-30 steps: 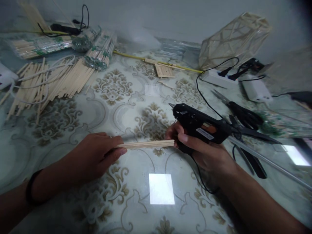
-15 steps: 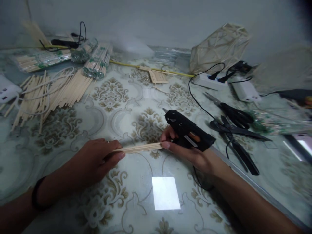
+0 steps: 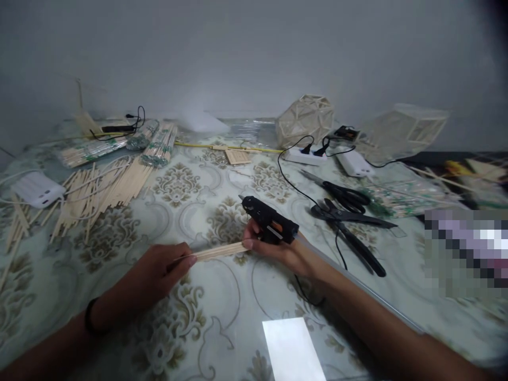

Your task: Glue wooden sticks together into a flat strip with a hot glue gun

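My left hand [image 3: 159, 272] is closed around the left end of a flat strip of joined wooden sticks [image 3: 219, 251], held just above the patterned table [image 3: 190, 328]. Around a black glue gun [image 3: 269, 219] my right hand [image 3: 275, 248] is closed, and its fingertips also touch the strip's right end. The gun's nozzle points up and to the left, away from the strip. Its black cord trails back to a white power strip [image 3: 305, 155].
Loose wooden sticks [image 3: 99, 188] and bagged bundles [image 3: 156, 143] lie at the left with a white box [image 3: 37, 189]. Black scissors [image 3: 343, 197] and another pair [image 3: 353, 233] lie right of the gun. Stick-built polyhedra [image 3: 305, 119] stand by the wall.
The camera has tilted up and pulled back, showing the wall and more of the table. Both hands keep their grip on strip and glue gun, looking smaller and nearer each other.
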### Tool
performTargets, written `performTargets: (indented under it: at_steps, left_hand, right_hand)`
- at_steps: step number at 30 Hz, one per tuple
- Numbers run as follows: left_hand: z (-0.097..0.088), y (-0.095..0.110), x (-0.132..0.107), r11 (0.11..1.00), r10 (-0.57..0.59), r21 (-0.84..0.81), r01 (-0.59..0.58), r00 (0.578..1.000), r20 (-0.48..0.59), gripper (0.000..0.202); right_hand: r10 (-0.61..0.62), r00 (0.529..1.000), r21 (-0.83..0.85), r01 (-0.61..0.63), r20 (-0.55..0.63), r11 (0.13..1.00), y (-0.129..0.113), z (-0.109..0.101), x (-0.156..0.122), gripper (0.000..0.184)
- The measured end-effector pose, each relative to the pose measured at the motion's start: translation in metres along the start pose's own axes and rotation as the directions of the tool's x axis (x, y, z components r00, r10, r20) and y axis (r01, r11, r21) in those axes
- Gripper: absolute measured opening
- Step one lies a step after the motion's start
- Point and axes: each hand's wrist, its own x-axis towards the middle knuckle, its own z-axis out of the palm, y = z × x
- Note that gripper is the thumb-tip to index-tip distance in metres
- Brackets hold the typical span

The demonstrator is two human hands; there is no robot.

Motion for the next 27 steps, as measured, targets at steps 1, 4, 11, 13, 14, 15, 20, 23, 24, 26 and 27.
performTargets:
  at_steps: [1,4,11,13,14,15,20,23,24,26,27]
  left_hand:
    - [0.000,0.001,0.000,1.000,0.006,0.000,-0.006,1.000,0.000,0.038]
    - [0.001,0.001,-0.002,1.000,0.016,-0.010,-0.016,1.000,-0.008,0.039]
    - [0.004,-0.003,-0.002,0.999,0.008,-0.049,-0.010,0.999,-0.038,0.042]
    - [0.005,-0.003,-0.002,0.998,0.010,-0.057,-0.012,0.999,-0.043,0.042]
    - [0.005,-0.003,-0.002,0.998,0.012,-0.060,-0.014,0.999,-0.046,0.042]
    - [0.005,-0.003,-0.002,0.998,0.014,-0.063,-0.017,0.999,-0.049,0.043]
    - [0.003,-0.002,-0.001,0.997,0.039,-0.059,-0.043,0.997,-0.071,0.041]
    - [0.003,-0.002,-0.002,0.996,0.064,-0.058,-0.070,0.993,-0.101,0.041]
    - [0.002,-0.002,-0.003,0.995,0.068,-0.062,-0.075,0.992,-0.106,0.041]
    - [0.003,-0.003,-0.003,0.995,0.068,-0.066,-0.075,0.992,-0.107,0.040]
    - [0.003,-0.003,-0.004,0.995,0.067,-0.067,-0.074,0.992,-0.105,0.040]
  right_hand:
    - [0.000,1.000,0.004,0.000,-0.003,1.000,0.000,0.001,0.000,0.042]
    - [0.013,1.000,0.015,-0.013,-0.007,1.000,-0.001,0.001,-0.001,0.045]
    - [0.078,0.997,-0.003,-0.079,-0.012,0.997,-0.015,0.001,-0.003,0.047]
    - [0.079,0.997,-0.016,-0.079,-0.025,0.997,-0.018,0.000,-0.004,0.047]
    - [0.073,0.997,-0.025,-0.074,-0.031,0.997,-0.018,0.001,-0.004,0.046]
    - [0.067,0.997,-0.035,-0.068,-0.034,0.997,-0.018,0.001,-0.005,0.045]
    - [0.055,0.998,-0.045,-0.057,-0.035,0.997,-0.016,0.000,-0.005,0.040]
    - [0.057,0.998,-0.066,-0.057,-0.014,0.996,-0.015,-0.001,-0.006,0.037]
    - [0.055,0.998,-0.071,-0.055,-0.003,0.996,-0.014,-0.002,-0.006,0.037]
    - [0.052,0.999,-0.066,-0.052,0.008,0.996,-0.011,-0.003,-0.007,0.036]
    - [0.053,0.999,-0.054,-0.052,0.010,0.997,-0.009,-0.004,-0.008,0.035]
